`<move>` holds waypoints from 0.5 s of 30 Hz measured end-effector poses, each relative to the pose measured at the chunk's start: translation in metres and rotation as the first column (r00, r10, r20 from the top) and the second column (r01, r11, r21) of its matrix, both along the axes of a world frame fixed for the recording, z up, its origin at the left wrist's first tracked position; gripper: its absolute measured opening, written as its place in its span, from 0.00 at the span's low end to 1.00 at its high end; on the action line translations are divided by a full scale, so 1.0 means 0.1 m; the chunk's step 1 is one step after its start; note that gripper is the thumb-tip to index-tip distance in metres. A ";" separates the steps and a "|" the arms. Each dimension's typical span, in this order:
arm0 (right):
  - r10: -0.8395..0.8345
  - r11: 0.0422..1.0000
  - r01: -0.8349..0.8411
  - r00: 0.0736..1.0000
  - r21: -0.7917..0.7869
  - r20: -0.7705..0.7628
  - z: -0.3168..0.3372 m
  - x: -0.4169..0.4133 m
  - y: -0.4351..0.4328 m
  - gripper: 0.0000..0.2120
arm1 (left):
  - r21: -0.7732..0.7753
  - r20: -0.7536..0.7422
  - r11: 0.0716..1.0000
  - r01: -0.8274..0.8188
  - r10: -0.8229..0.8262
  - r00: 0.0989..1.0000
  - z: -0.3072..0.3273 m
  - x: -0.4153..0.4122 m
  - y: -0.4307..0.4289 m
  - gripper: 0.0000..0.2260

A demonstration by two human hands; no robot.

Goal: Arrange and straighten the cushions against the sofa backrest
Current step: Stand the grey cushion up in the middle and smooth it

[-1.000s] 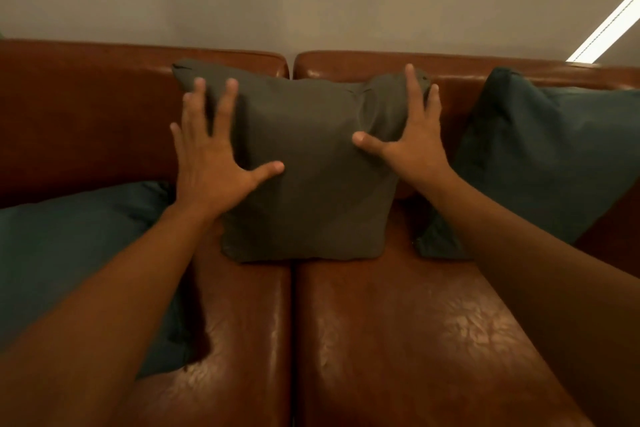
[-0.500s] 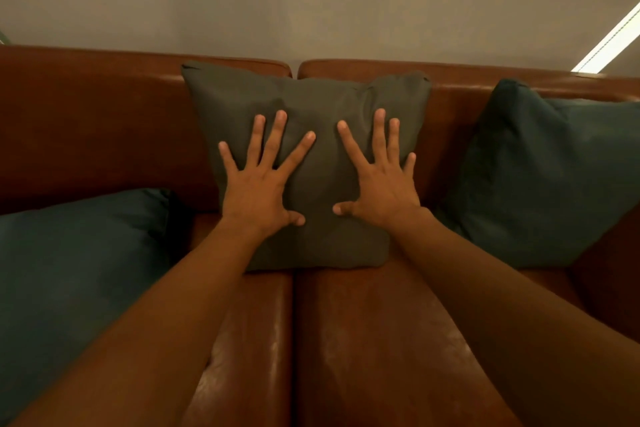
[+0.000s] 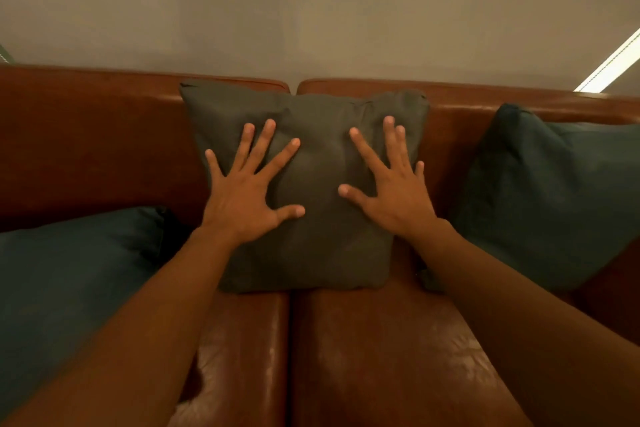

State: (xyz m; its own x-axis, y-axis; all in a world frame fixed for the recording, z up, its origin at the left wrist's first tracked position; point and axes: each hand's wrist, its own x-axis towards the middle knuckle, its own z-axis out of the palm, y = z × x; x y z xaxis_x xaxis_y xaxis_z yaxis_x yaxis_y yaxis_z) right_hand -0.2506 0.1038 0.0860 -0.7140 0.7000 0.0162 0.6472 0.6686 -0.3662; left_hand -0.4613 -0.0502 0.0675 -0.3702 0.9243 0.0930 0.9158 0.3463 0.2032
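- The grey-green cushion stands upright at the middle of the brown leather sofa, its back against the backrest right where the two back sections meet
- Its lower edge rests on the seat, straddling the gap between the two seat pads, and its top corners reach almost to the top of the backrest
- The left hand lies flat on the left half of the cushion's front, palm down, fingers fanned wide and pointing up, thumb stretched toward the middle
- The right hand lies flat on the right half in the same way, fingers splayed, thumb pointing inward toward the other hand
- Neither hand grips or pinches the fabric; both are spread and laid against it, and the cover shows soft creases between them
- Both forearms are bare and reach in from the lower corners of the view
- A dark teal cushion leans against the backrest at the right, tilted, just beside the middle cushion; whether they touch cannot be told
- Another teal cushion lies lower at the left, on the seat rather than upright, partly behind the left forearm
- A plain pale wall rises behind the sofa, with a bright strip of light at the far right
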 end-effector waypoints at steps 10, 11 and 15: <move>-0.724 0.459 0.119 0.624 -0.880 -0.294 0.02 0.12 0.16 0.40 | 0.071 0.971 0.724 -0.686 0.108 0.215 0.00 -0.21 -0.18 0.51; -0.721 0.460 0.103 0.622 -0.882 -0.304 0.00 0.12 0.14 0.38 | 0.032 0.982 0.732 -0.681 0.103 0.157 -0.02 -0.23 -0.19 0.44; -0.720 0.488 0.066 0.594 -0.870 -0.358 0.02 0.08 0.08 0.34 | 0.014 0.984 0.749 -0.663 0.107 0.142 -0.05 -0.30 -0.28 0.30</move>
